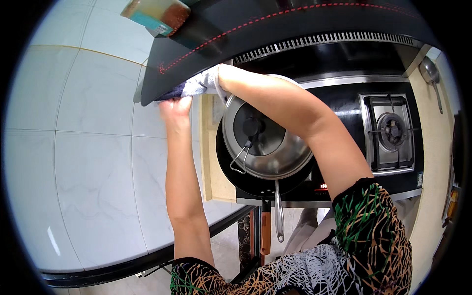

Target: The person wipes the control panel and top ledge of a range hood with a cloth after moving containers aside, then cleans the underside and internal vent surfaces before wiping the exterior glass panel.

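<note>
My left hand is raised at the left lower corner of a dark range hood, its fingers partly hidden by a grey and navy cloth. The cloth runs along the underside edge of the hood. The right forearm reaches across from the right to the same cloth; the right hand itself is mostly covered by the cloth and hood edge. Below the arms, a stainless steel pan with a lid rests over a black pan with a wooden handle.
A gas burner with a black grate lies to the right. A ladle hangs on the right wall. A jar with reddish contents stands on top of the hood. White tiles cover the left side.
</note>
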`<state>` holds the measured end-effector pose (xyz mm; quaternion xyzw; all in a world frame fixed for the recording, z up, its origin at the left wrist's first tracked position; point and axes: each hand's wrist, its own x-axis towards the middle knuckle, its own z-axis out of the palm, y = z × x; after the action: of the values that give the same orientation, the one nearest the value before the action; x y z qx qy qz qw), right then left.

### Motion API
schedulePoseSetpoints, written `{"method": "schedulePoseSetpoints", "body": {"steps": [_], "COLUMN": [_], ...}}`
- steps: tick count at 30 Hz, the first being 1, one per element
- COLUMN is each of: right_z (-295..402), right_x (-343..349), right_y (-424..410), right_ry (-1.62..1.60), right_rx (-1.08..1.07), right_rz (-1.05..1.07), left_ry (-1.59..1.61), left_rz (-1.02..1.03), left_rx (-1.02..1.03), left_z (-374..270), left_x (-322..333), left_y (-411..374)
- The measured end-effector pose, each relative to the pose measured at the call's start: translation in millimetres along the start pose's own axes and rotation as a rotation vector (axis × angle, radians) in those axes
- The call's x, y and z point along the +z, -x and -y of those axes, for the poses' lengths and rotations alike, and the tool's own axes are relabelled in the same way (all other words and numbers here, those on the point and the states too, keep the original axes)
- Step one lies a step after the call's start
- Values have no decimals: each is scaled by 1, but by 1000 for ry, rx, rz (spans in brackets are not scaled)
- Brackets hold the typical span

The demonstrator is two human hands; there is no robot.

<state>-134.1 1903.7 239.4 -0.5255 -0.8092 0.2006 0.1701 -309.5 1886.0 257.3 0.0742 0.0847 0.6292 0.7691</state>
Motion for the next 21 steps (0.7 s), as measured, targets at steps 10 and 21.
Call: {"method": "schedulePoseSetpoints", "body": {"steps": [10,21], "right_z": [-20,10], "right_x": [-98,-209], "right_y": [136,311], "right_ry": [-586,-881], "right_rx": [-147,-146], "right_rz": [-45,-139], "left_ry": [135,-383], "left_rz": [218,423], "left_rx": [-236,-256], "left_z": [0,98], "left_x": [37,117], "left_y": [105,183]}}
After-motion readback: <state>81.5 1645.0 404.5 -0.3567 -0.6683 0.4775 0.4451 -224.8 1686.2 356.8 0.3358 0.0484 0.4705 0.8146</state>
